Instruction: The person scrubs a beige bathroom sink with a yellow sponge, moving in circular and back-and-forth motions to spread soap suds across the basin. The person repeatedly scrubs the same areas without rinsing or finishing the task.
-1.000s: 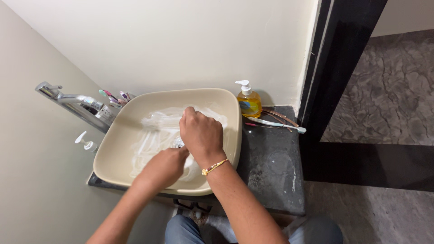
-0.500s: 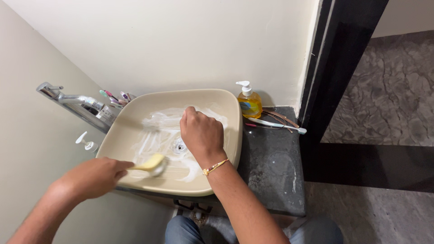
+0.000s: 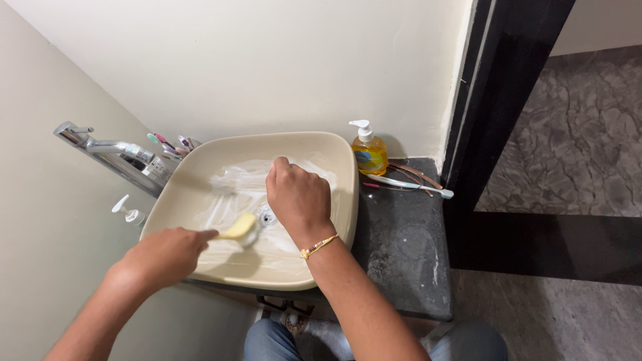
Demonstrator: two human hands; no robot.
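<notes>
A cream, square wash basin (image 3: 338, 150) sits on a dark stone counter, its inside smeared with white foam. My left hand (image 3: 164, 254) grips a small yellow brush (image 3: 242, 227), whose head rests on the basin floor just left of the drain. My right hand (image 3: 297, 197) is closed in a fist inside the basin, over its right half; what it holds, if anything, is hidden. A thin bracelet circles that wrist.
A chrome tap (image 3: 110, 154) juts from the left wall, with toothbrushes (image 3: 170, 142) behind it and a white pump bottle (image 3: 127, 210) below. A yellow soap dispenser (image 3: 368, 148) and a toothbrush (image 3: 411, 185) lie on the counter (image 3: 401, 247). A black door frame (image 3: 495, 100) stands right.
My left hand drew back to the basin's left edge with the yellow brush, then pushed it rightward again towards the drain. My right hand has stayed put.
</notes>
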